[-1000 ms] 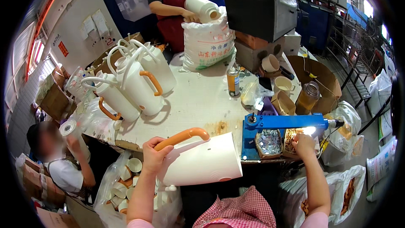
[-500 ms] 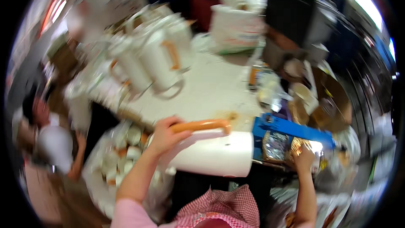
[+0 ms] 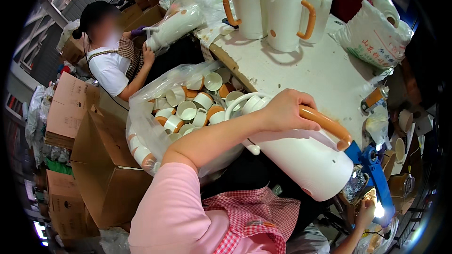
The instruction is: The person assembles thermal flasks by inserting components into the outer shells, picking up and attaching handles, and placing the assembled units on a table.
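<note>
My left hand (image 3: 285,109) grips the orange handle (image 3: 327,125) of a white thermos jug (image 3: 306,160). The jug lies on its side in front of me, at the near edge of the white table (image 3: 315,70). My right hand (image 3: 365,209) is low at the right, against the blue press-like machine (image 3: 374,174). Its fingers are curled by a lit spot, and I cannot tell whether it holds anything. Under my left forearm sits a clear plastic bag (image 3: 146,131) full of white and orange cups (image 3: 187,110).
Three upright white jugs with orange handles (image 3: 285,14) stand at the table's far side, beside a white printed sack (image 3: 376,33). A seated person (image 3: 113,61) at the left handles a jug wrapped in plastic (image 3: 174,23). Cardboard boxes (image 3: 94,160) crowd the floor at left.
The view has swung left and down, bringing the bag of cups and the seated person into sight. My left hand still holds the jug's handle; my right hand stays at the blue machine.
</note>
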A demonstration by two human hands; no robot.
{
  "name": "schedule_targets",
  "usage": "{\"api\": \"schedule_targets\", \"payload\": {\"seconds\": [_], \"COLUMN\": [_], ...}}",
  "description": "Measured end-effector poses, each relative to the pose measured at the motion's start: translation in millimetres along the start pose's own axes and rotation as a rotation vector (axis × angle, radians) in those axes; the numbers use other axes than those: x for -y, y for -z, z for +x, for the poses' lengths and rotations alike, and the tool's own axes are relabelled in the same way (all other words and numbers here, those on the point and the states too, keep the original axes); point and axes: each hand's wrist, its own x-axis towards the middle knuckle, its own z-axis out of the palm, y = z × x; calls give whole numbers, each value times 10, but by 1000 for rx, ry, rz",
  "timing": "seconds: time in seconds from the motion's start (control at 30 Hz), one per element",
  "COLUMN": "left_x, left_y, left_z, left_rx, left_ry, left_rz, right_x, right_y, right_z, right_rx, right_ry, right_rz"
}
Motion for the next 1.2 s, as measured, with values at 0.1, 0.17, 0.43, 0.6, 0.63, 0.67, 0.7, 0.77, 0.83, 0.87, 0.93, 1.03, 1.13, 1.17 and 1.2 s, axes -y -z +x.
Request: {"api": "schedule_targets", "payload": {"seconds": [0.1, 0.17, 0.43, 0.6, 0.63, 0.67, 0.7, 0.77, 0.83, 0.87, 0.93, 1.03, 1.13, 1.17, 1.2], "left_x": [30, 15, -42, -148, 73, 139, 165, 125, 71, 50, 86, 131, 178, 188, 206], "left_y": [1, -67, -93, -2, 120, 203, 188, 73, 1, -12, 12, 49, 119, 160, 184], "left_z": [-18, 14, 70, -86, -117, -130, -105, 73, 49, 9, -5, -21, -33, -43, -45], "left_rx": [-37, -45, 11, -48, -142, -120, -108, -49, -52, -40, -50, -62, -79, -77, -73], "left_ry": [-67, -89, -100, 174, 53, 65, 41, 13, 1, 16, -40, -44, -52, -50, -50], "left_rz": [120, 170, 172, -3, 176, 85, 61, 23, 77, 71, 60, 55, 56, 46, 36], "right_x": [123, -169, -585, 1237, 1520, 1762, 1920, 2016, 2017, 2007, 2017, 2062, 2041, 2053, 2052], "right_y": [34, -130, -24, 470, 537, 650, 680, 834, 804, 738, 595, 417, 362, 353, 347], "right_z": [89, 96, -395, -526, -321, -161, 30, 276, 449, 489, 544, 566, 552, 540, 544], "right_rx": [85, 40, -207, -307, -354, -273, -312, -334, -278, -235, -176, -5, 40, 42, 48], "right_ry": [-47, -62, 190, -115, 30, 126, 190, 220, 235, 256, 241, 243, 300, 305, 300], "right_rz": [-210, -187, -329, 800, 921, 1090, 1078, 1113, 1139, 1178, 1129, 1294, 1234, 1240, 1235]}}
